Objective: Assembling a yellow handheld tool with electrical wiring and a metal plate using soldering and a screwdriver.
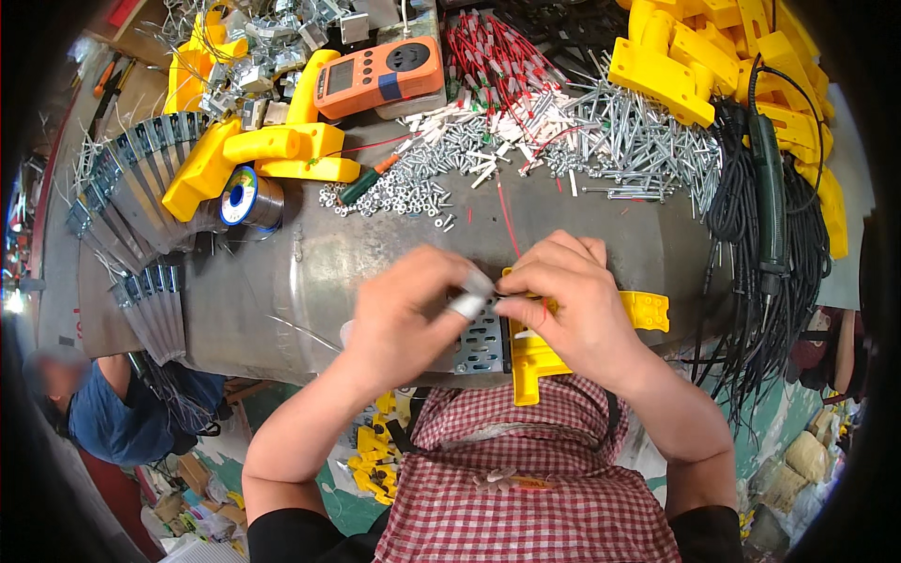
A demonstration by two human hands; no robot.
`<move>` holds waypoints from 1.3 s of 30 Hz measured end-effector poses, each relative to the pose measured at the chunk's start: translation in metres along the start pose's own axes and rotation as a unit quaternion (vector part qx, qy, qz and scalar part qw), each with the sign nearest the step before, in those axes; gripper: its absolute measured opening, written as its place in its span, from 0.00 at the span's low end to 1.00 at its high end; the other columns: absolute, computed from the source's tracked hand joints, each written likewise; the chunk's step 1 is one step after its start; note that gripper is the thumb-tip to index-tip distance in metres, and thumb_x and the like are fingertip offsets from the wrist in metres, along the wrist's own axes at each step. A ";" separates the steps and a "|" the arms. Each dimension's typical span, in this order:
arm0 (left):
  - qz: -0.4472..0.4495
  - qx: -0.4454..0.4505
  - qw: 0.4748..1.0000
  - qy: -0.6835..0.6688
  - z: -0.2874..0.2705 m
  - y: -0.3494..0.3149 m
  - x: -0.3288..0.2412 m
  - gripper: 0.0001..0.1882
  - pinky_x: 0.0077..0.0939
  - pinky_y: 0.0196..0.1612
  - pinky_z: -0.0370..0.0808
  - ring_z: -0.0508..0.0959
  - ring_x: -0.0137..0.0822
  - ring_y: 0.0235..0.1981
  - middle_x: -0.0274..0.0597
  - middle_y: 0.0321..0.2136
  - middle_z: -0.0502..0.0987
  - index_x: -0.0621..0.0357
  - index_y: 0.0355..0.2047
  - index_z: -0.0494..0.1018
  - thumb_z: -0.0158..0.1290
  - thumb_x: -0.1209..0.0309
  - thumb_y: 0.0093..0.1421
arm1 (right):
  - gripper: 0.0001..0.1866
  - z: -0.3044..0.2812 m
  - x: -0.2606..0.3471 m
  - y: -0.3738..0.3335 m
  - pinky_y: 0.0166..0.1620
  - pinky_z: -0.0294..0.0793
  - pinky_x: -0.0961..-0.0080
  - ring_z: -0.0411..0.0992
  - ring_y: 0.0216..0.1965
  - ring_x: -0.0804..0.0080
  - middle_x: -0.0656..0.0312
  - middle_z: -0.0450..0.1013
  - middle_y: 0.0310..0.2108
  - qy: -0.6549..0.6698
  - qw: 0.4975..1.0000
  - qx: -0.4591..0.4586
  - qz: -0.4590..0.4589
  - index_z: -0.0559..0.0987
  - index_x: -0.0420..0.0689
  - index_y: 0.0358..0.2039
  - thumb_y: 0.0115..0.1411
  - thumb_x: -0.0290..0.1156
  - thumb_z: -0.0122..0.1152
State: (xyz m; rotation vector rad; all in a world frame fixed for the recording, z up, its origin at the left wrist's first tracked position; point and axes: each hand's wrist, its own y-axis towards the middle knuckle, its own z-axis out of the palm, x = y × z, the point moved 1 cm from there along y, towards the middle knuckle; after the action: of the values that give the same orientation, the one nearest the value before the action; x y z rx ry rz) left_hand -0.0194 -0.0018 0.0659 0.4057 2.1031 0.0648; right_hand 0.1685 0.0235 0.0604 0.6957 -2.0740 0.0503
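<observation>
My left hand (408, 305), with pale wraps on its thumb and a finger, is pinched closed at the middle of the bench. Against its fingertips, my right hand (577, 305) is also pinched. Whatever tiny piece sits between them is hidden. A thin red wire (507, 220) runs down toward my right fingers, and a small loop of red shows below them. Under the right hand lies a yellow plastic housing (537, 361), partly covered. A perforated metal plate (481, 345) lies beside it, below my fingertips.
Behind my hands are loose nuts (404, 188), screws (648, 141), red-wired parts (488, 56), an orange multimeter (375, 75), a solder spool (251, 199) and a green-handled screwdriver (366, 183). Yellow housings (666, 66) and black cables (798, 272) with a soldering iron (768, 188) lie right. Another person (141, 408) sits left.
</observation>
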 end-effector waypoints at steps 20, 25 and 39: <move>0.138 -0.034 0.967 0.210 -0.008 0.001 -0.013 0.13 0.30 0.26 0.72 0.75 0.42 0.25 0.43 0.27 0.75 0.61 0.29 0.74 0.54 0.83 0.39 | 0.08 0.006 0.008 0.001 0.45 0.56 0.62 0.66 0.38 0.69 0.67 0.69 0.28 -0.045 0.998 0.007 -0.050 0.76 0.48 0.27 0.50 0.38 0.61; -0.319 0.115 0.938 -0.067 -0.016 -0.004 -0.008 0.05 0.25 0.24 0.68 0.69 0.27 0.19 0.37 0.15 0.68 0.66 0.30 0.70 0.49 0.82 0.50 | 0.04 0.012 0.009 -0.007 0.43 0.60 0.63 0.64 0.35 0.71 0.68 0.64 0.26 -0.238 0.941 -0.078 -0.229 0.72 0.48 0.24 0.46 0.33 0.54; 0.051 -0.134 0.983 0.119 -0.007 -0.027 -0.029 0.37 0.35 0.53 0.61 0.66 0.41 0.48 0.50 0.47 0.65 0.67 0.57 0.57 0.53 0.55 0.55 | 0.22 -0.166 -0.083 -0.036 0.41 0.74 0.69 0.74 0.37 0.56 0.47 0.72 0.39 -0.338 0.841 -0.338 0.251 0.71 0.38 0.46 0.48 0.25 0.58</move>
State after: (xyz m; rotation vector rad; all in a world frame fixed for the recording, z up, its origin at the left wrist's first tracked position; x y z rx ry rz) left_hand -0.0183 -0.0353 0.0880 0.3561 2.2662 0.4711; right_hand 0.3477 0.0800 0.0838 -0.3435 -2.6446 -0.6955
